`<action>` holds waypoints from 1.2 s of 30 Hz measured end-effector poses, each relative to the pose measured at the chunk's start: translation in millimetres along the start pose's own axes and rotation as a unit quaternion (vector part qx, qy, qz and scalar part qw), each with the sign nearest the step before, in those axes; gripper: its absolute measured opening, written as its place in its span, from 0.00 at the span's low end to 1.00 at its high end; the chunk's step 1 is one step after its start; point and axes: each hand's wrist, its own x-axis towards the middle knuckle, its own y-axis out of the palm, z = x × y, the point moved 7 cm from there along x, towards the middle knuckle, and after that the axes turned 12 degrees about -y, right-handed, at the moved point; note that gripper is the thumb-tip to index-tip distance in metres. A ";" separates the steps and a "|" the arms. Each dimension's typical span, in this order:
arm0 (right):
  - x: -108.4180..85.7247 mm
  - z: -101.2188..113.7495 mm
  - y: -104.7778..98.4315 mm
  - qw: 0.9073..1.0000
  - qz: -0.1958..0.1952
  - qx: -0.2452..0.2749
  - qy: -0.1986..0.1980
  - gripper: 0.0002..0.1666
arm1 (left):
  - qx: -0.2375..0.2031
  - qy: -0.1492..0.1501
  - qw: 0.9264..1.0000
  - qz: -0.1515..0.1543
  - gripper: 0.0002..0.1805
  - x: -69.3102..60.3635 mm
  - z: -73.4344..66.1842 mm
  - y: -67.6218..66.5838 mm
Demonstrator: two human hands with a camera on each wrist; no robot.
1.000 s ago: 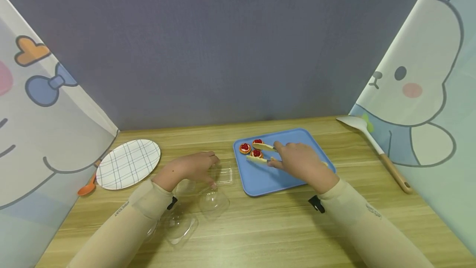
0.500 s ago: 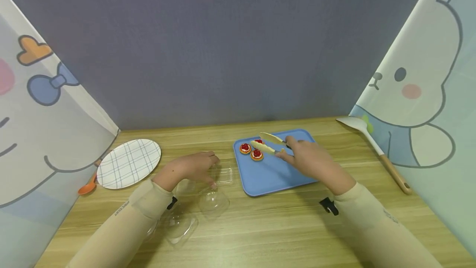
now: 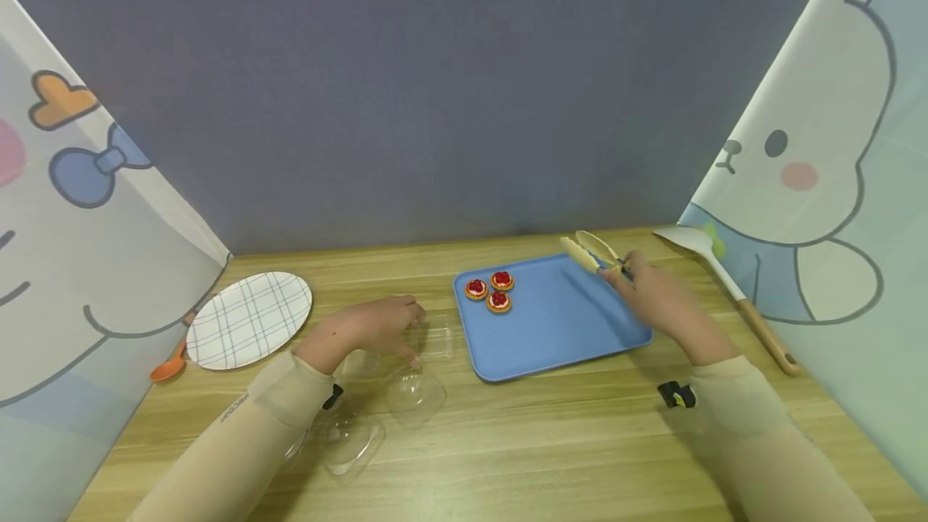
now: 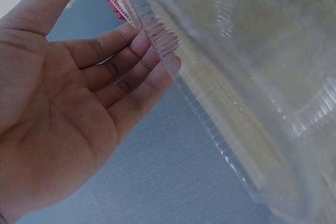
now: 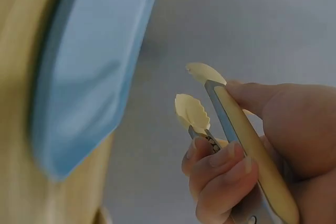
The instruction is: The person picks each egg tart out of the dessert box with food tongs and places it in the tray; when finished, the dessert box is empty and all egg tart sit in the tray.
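My right hand point(image 3: 656, 296) grips a pair of tongs point(image 3: 596, 252) above the right part of a blue tray point(image 3: 551, 321). The tongs' cream scalloped tips stand apart with nothing between them, as the right wrist view shows. Three small tarts with red topping, one of them the front tart point(image 3: 499, 301), sit together at the tray's left end. To the left of the tray, my left hand point(image 3: 377, 327) holds a clear plastic container point(image 3: 435, 337) by its edge. In the left wrist view its fingertips point(image 4: 139, 40) meet the ridged wall; the container's far side is hard to make out.
Clear domed lids point(image 3: 415, 395) lie in front of the left hand, partly under the forearm. A checked oval plate point(image 3: 250, 321) lies at the left, over an orange spoon point(image 3: 170, 367). Along the right wall rests a white ladle point(image 3: 732, 284) with a wooden handle.
My right hand has lifted the tongs away from the tarts and moved right, over the tray's far right part. The three tarts and my left hand have stayed in place.
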 end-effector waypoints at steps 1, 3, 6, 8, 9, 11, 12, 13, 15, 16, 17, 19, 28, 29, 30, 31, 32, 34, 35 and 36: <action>-0.2 -8.2 0.1 1.000 -0.001 0.001 0.005 0.50 | -0.001 -0.001 1.000 0.001 0.45 0.0 0.5 0.4; -1.4 -25.0 1.2 1.000 0.001 0.009 0.015 0.52 | -0.003 -0.003 1.000 0.003 0.45 -0.1 1.0 0.9; -4.9 -48.6 1.2 1.000 0.010 0.000 0.028 0.55 | -0.005 -0.001 1.000 0.005 0.45 0.0 0.1 1.3; -7.4 -62.5 1.0 0.999 0.016 -0.009 0.035 0.57 | -0.006 -0.001 1.000 0.007 0.45 -0.4 -0.2 1.0; -8.6 -69.0 1.0 0.999 0.021 -0.014 0.038 0.58 | -0.006 -0.001 1.000 0.008 0.46 -0.5 -0.3 1.1; -11.3 -81.7 2.5 0.998 0.031 -0.017 0.045 0.59 | -0.008 -0.002 1.000 0.010 0.46 -0.4 -0.3 1.3; -12.4 -87.5 3.8 0.998 0.038 -0.013 0.048 0.60 | -0.009 -0.003 1.000 0.011 0.46 -0.3 -0.1 1.4; -13.5 -92.7 4.8 0.998 0.043 -0.009 0.050 0.60 | -0.009 -0.005 1.000 0.012 0.46 -0.2 0.2 1.6; -16.1 -101.4 6.7 0.997 0.053 0.004 0.058 0.60 | -0.009 -0.008 1.000 0.013 0.46 -0.1 0.8 1.9; -17.6 -105.6 7.3 0.996 0.059 0.010 0.063 0.59 | -0.010 -0.009 1.000 0.013 0.45 -0.3 1.0 1.9; -19.1 -109.3 7.5 0.996 0.063 0.011 0.066 0.58 | -0.009 -0.010 1.000 0.013 0.45 -0.4 1.1 2.0; -22.2 -114.8 5.7 0.995 0.065 0.007 0.069 0.56 | -0.009 -0.011 1.000 0.013 0.46 -0.9 1.2 2.1; -35.7 -129.3 5.9 0.993 0.080 0.024 0.078 0.55 | -0.005 -0.016 1.000 0.011 0.46 -0.5 0.0 0.7; -36.2 -128.8 6.5 0.993 0.083 0.027 0.080 0.57 | -0.005 -0.016 1.000 0.010 0.46 -0.5 0.0 0.5; -36.7 -128.3 7.3 0.992 0.086 0.030 0.082 0.58 | -0.004 -0.016 1.000 0.009 0.46 -0.3 0.1 0.5; -37.0 -127.6 7.9 0.992 0.089 0.033 0.083 0.59 | -0.004 -0.015 1.000 0.009 0.46 -0.3 0.0 0.6; -37.2 -127.1 8.8 0.991 0.094 0.036 0.085 0.60 | -0.003 -0.015 1.000 0.009 0.46 -0.4 -0.1 0.6; -37.5 -126.1 9.9 0.990 0.101 0.039 0.087 0.61 | -0.004 -0.014 1.000 0.009 0.46 -0.6 -0.5 0.3; -37.9 -125.8 9.9 0.990 0.101 0.039 0.086 0.60 | -0.004 -0.013 1.000 0.009 0.45 -0.6 -0.6 0.4; -38.2 -125.9 9.7 0.990 0.101 0.038 0.086 0.59 | -0.004 -0.013 1.000 0.009 0.45 -0.5 -0.6 0.6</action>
